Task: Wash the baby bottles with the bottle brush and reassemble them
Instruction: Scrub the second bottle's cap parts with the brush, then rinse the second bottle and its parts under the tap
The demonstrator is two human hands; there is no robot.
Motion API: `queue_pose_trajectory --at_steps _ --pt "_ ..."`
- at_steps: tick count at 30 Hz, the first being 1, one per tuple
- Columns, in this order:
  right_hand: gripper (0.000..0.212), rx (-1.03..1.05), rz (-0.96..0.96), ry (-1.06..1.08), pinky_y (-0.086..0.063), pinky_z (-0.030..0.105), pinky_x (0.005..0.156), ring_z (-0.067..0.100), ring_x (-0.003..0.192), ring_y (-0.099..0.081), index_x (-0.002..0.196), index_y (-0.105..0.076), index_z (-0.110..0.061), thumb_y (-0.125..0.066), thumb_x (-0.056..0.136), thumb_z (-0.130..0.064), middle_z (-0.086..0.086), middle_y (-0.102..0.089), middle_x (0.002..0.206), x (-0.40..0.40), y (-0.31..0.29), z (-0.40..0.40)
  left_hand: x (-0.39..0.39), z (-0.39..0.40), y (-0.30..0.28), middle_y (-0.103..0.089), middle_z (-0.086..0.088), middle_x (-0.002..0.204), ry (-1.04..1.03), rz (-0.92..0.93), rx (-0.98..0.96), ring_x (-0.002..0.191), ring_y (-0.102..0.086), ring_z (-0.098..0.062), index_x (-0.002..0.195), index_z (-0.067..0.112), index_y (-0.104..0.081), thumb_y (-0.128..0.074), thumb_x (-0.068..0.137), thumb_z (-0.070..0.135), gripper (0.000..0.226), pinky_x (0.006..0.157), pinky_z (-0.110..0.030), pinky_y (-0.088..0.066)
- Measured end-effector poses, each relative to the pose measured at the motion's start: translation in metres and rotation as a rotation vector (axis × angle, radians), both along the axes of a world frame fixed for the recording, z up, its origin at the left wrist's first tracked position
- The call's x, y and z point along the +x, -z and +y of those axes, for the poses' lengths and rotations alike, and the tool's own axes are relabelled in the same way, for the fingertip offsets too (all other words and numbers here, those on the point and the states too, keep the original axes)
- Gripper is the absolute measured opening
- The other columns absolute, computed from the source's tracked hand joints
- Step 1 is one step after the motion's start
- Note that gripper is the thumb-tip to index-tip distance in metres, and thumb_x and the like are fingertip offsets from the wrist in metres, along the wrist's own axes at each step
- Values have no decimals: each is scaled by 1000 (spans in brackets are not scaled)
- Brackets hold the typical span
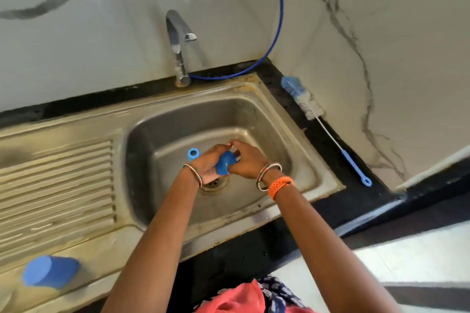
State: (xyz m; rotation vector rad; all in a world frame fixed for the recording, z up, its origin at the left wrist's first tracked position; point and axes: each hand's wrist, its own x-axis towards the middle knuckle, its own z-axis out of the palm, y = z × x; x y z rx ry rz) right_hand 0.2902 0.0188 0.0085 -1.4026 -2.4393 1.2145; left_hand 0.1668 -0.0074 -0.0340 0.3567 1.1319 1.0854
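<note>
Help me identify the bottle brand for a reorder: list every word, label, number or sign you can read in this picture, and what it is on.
None can be read.
Blue bottle part gripped in both hands over the sink: no print visible.
Blue cap on the drainboard: plain, blurred.
Bottle brush on the counter: no marking visible.
Tap: no lettering visible.

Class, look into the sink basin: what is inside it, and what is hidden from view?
Inside the sink basin, both hands hold a blue bottle part. A blue ring shows beside the left hand. The drain is partly covered by the left wrist; anything beneath the hands is hidden.
</note>
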Motion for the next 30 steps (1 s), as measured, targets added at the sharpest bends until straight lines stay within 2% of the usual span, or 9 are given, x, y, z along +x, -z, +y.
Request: queue_pose_trajectory --at_steps 5,7,9,13,19,22,24,27,30 --pt "56 -36 23 -142 -42 23 81 25 104 -59 125 -56 -11 -77 74 -21 10 -63 117 -44 23 -11 -41 -32 3 -66 -5 72 -148 -85 -67 57 -66 -13 82 13 -56 -39 99 18 24 48 -22 -52" --pt "55 -26 -8 -159 -42 24 81 26 105 -59 121 -58 -9 -79 72 -23 10 -63 117 -57 33 -10 -54 -37 2 -64 -3 80 -137 16 -105 70 -61 -11 83 18 -58 -40 98 26 25 67 -24 -50" --pt "53 10 -121 -204 -44 27 82 29 106 -60 118 -60 -10 -80 71 -24 12 -63 116 -68 47 -7 -68 -42 2 -57 3 87 -176 187 -138 81 -46 -7 86 25 -56 -40 96 25 19 85 -28 -33" --pt "37 116 -352 -338 -46 30 87 30 106 -60 110 -61 -7 -70 74 -15 14 -64 112 -79 83 -8 -96 -61 8 -61 6 91 -339 248 -143 68 -40 -3 88 23 -57 -35 96 18 24 60 -24 -24" --pt "66 92 -539 -430 -43 38 96 36 121 -51 146 -21 -4 -53 89 -11 21 -47 137 -74 124 -22 -107 -90 31 -60 9 90 -428 203 -242 75 -47 -6 86 23 -54 -35 98 21 22 67 -24 -32" --pt "70 97 -599 -450 -47 41 92 37 116 -55 147 -18 -7 -53 87 -10 19 -52 131 -73 129 -26 -108 -94 42 -60 9 89 -431 197 -291 78 -48 -7 86 23 -54 -38 99 19 21 69 -24 -35" --pt "65 113 -631 -477 -48 41 91 35 115 -56 141 -30 -8 -59 83 -14 16 -54 129 -76 130 -24 -105 -93 47 -60 7 87 -460 231 -301 74 -47 -8 88 23 -53 -44 98 13 17 67 -25 -36" --pt "49 117 -641 -460 -50 36 87 31 111 -57 124 -50 -9 -63 79 -24 11 -58 122 -81 123 -17 -97 -89 56 -48 0 74 -498 461 -270 58 -40 -9 96 20 -36 -60 89 3 30 56 -22 -35" --pt "29 32 -550 -391 -44 29 71 28 94 -59 107 -57 -5 -60 81 -18 13 -59 106 -88 116 -7 -85 -85 69 -38 -3 81 -246 806 -255 69 -41 -18 99 16 -33 -76 76 7 49 63 -23 -40"
